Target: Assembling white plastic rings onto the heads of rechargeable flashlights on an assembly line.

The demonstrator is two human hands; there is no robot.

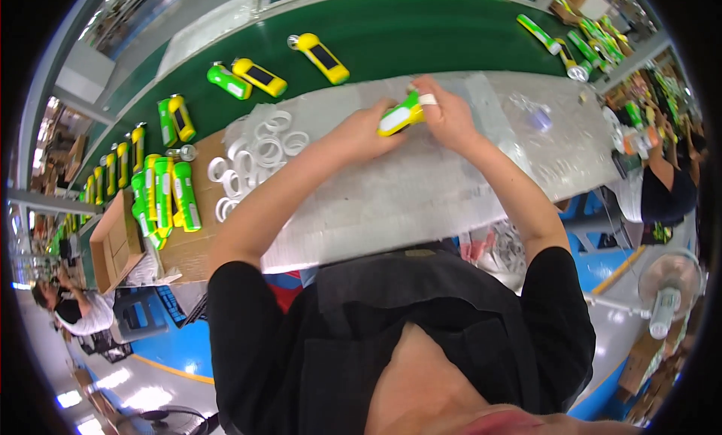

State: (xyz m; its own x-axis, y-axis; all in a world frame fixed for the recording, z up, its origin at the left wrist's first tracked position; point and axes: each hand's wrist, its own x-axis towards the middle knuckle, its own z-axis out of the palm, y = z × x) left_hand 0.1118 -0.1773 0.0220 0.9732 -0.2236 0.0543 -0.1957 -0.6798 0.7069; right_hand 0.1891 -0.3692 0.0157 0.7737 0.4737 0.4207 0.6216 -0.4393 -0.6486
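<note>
I hold a green and yellow flashlight (pixel 398 120) above the far middle part of the table (pixel 391 209), between my two hands. My left grip (pixel 366 134) is closed around its near left end, the fingers bent. My right grip (pixel 450 118) pinches it at the far right end, and a white wrap (pixel 428 99) circles one of those fingers. A pale panel on the flashlight faces up.

On the table to the left of my left grip lies a loose heap of white rings (pixel 268 151), some leaning on others. Farther left, a cluster of green and yellow flashlights (pixel 162 194) rests on brown cardboard (pixel 197 247), with an open carton (pixel 113 243) just beside it. To the right of my right grip, clear plastic (pixel 519 108) lies on the table.

Beyond the table's far edge runs a green belt (pixel 421 36). On its left stretch lie more flashlights, among them a yellow one with a dark panel (pixel 323 60); others lie at its far right end.
</note>
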